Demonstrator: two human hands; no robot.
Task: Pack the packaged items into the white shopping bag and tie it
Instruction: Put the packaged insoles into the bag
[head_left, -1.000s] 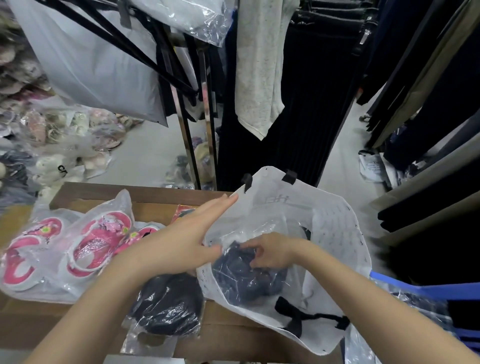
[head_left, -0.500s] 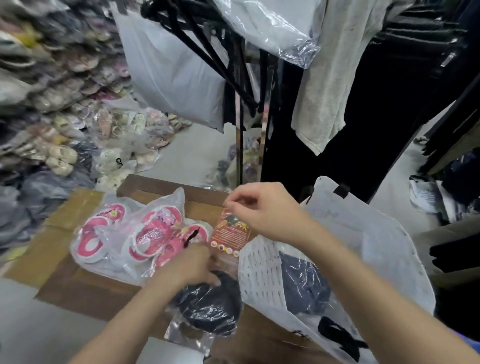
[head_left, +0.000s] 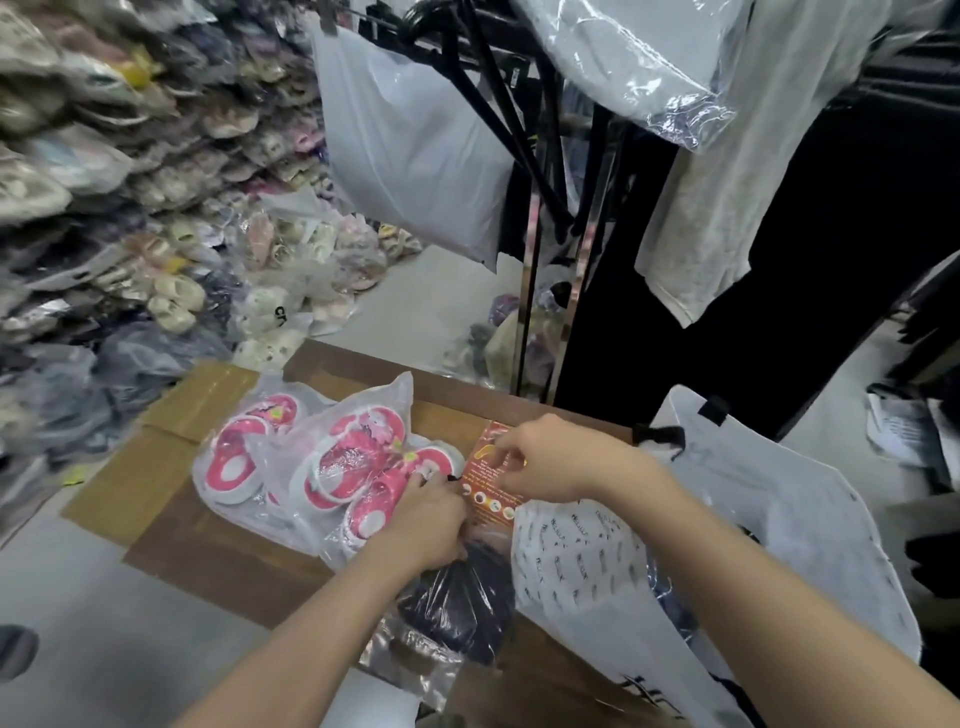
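pink-white sandals (head_left: 343, 467), seemingly navy packet (head_left: 457, 608)

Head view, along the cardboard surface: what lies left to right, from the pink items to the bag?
Bagged pink shoes → left hand → orange package card → right hand → white shopping bag.

Both hands meet on the dark packet (head_left: 457, 603) lying on the cardboard (head_left: 208, 551). Left of the grip lie the bagged sandals (head_left: 332, 457); right stands the shopping bag (head_left: 779, 519).
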